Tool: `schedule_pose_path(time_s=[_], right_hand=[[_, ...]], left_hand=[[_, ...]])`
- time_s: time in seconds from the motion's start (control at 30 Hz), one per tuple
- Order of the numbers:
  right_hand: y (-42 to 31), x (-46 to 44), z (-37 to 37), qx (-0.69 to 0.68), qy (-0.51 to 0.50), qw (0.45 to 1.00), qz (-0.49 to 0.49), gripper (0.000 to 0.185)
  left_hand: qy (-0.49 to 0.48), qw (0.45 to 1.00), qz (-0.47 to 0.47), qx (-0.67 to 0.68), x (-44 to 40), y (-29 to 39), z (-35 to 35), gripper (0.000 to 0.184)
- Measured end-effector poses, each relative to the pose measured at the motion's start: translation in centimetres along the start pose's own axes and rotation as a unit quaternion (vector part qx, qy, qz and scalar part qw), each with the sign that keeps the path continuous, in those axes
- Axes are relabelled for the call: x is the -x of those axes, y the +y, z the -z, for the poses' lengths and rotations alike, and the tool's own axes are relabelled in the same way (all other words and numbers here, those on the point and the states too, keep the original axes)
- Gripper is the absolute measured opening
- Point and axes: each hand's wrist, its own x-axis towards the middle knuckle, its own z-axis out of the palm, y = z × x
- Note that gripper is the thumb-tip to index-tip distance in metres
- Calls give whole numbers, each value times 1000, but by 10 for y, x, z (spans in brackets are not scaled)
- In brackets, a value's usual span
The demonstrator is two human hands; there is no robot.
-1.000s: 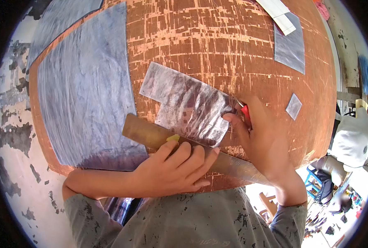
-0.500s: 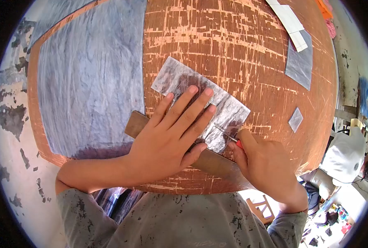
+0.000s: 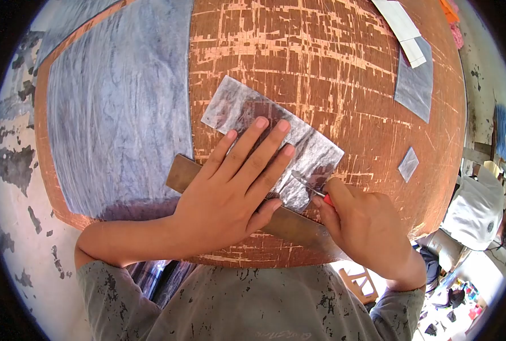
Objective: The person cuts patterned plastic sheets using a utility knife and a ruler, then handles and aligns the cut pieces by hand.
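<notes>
My left hand (image 3: 230,184) lies flat with its fingers spread, pressing on a grey marbled sheet piece (image 3: 230,99) and a flat brown strip (image 3: 293,226). The strip runs slantwise under my palm, along the sheet's near side. In my closed right hand (image 3: 366,224) is a slim craft knife (image 3: 321,195) with a red handle and a thin metal blade. Its tip points up and left over the sheet's right part, close to my left fingers; whether it touches the surface I cannot tell.
A large blue-grey streaked sheet (image 3: 116,113) covers the table's left side. On the scratched brown table (image 3: 321,51) lie white strips (image 3: 401,25), a grey offcut (image 3: 417,85) and a small diamond-shaped piece (image 3: 408,165). Beyond the right edge stands a white bag-like object (image 3: 475,213).
The knife tip has shifted slightly up and left over the sheet. Both hands keep nearly the same pose; the whole view has shifted a little.
</notes>
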Motion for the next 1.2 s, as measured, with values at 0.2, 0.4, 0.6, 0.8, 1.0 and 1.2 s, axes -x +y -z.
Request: schedule_pose_path(time_s=[0.2,0.4,0.6,0.8,1.0,1.2], right_hand=[[0,-1,-3,38,10,999,16,25],[-12,-1,6,69,-20,997,-16,20],[-7,1,6,83,-36,996,-10,20],[-3,0,10,65,-28,997,0,23],[2,1,13,60,-41,997,10,19],[7,4,12,55,-40,998,11,22]], left_hand=[[-4,1000,1,-1,0,0,0,79],[-5,1000,7,12,-1,1,2,80],[3,1000,8,-2,1,1,0,80],[4,1000,5,2,0,0,1,80],[3,1000,3,7,0,-1,3,80],[-6,1000,5,6,0,-1,2,79]])
